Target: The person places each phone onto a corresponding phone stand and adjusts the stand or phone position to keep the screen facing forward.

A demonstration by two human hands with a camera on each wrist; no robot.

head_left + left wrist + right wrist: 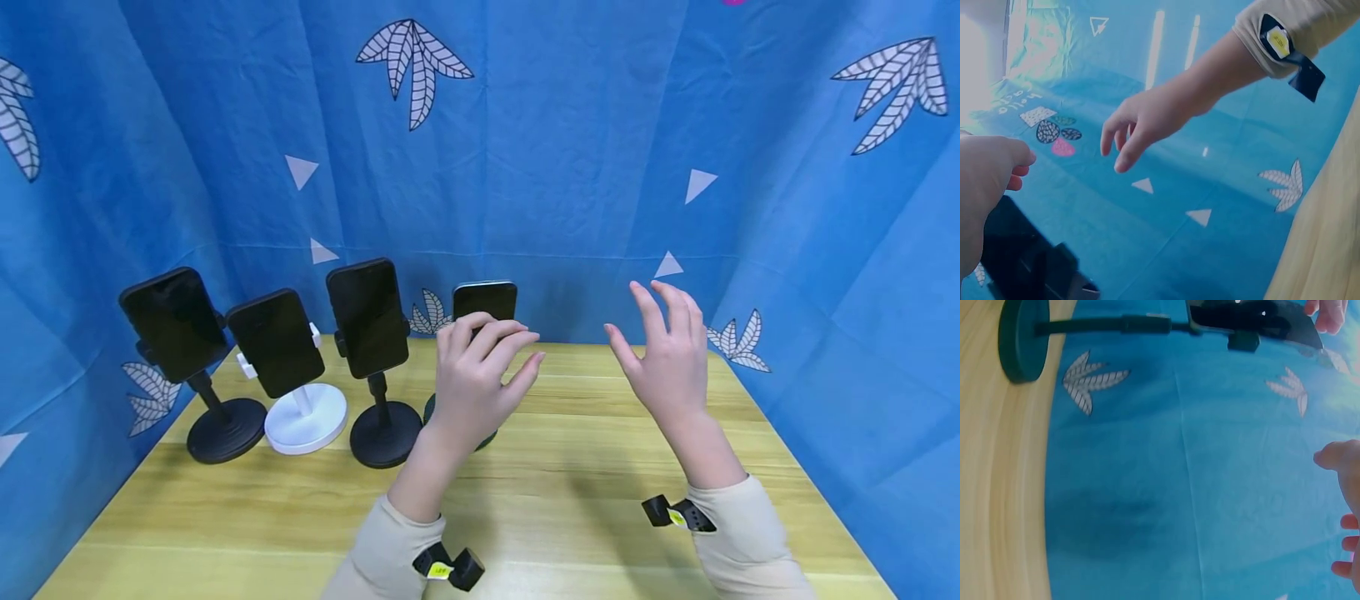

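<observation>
My left hand hovers in front of a phone on a dark green phone stand, hiding much of both in the head view. Its fingers are loosely bent and nothing is in its grasp. Whether the fingertips touch that phone I cannot tell; in the right wrist view they appear beside the phone's top end. Off to the right, my right hand is raised above the table with fingers spread, holding nothing. The left wrist view also shows the right hand with relaxed fingers, apart from any object.
Left of the green stand, three more phones sit in stands: a phone on a black stand, a phone on a white stand, and a phone on another black stand. Blue cloth surrounds the wooden table.
</observation>
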